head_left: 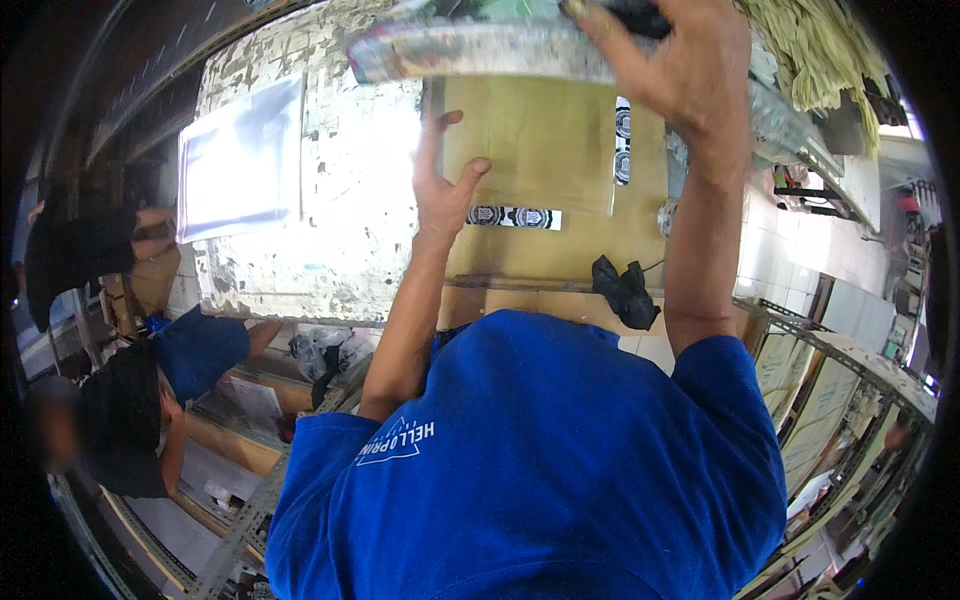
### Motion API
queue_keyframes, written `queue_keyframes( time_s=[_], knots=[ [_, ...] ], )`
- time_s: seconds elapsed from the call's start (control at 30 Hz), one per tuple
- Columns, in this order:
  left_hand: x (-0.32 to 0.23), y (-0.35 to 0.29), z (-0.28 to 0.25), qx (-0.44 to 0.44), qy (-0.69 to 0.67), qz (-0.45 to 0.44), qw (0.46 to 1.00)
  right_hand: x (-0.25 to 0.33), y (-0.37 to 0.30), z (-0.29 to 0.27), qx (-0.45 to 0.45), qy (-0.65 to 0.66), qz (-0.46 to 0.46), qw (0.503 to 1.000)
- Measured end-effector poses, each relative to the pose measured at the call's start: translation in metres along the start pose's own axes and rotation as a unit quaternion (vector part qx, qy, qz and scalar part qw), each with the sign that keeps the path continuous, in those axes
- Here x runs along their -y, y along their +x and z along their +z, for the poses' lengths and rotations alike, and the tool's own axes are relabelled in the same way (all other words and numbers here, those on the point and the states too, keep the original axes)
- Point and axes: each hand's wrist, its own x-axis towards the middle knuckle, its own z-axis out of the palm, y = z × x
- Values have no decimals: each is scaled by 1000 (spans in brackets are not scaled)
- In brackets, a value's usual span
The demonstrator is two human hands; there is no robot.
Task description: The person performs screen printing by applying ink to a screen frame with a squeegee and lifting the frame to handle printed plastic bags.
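My left hand (446, 195) rests over a yellowish board, its thumb and forefinger spread apart, holding nothing. It is at the left edge of a clear plastic sheet (550, 150) that lies on the yellow-brown board (570, 255). A patterned black-and-white strip (515, 218) lies along the sheet's near edge, and another such strip (623, 140) along its right. Across the far side runs the paint-stained bar of a printing frame (480, 52), slightly blurred. My right hand (690, 75) is bent over this bar's right end, beside something dark; its fingertips are partly cut off.
Left of the board, a stack of clear plastic sheets (240, 165) lies on a paint-spotted white table (350, 250). A crumpled black cloth (625, 292) sits at the near edge. Pale yellow strips (820, 50) hang at far right. Another person (130, 410) is at lower left.
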Motion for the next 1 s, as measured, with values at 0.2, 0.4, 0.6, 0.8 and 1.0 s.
queue_keyframes(
  time_s=[0.2,0.4,0.6,0.8,1.0],
  knots=[
    [-39,-16,-12,-103,-242,-127,956,20,-85,18,81,14,29,996],
    [41,-79,-20,-62,66,-72,993,-12,-151,75,225,192,223,929],
    [54,-88,-18,-35,336,-20,941,-7,-191,106,324,-58,119,937],
    [61,-95,-21,-34,346,-30,937,-46,-178,146,301,-13,181,936],
    [60,-95,-22,-35,323,-22,945,-133,-137,201,176,-90,111,974]
  ],
)
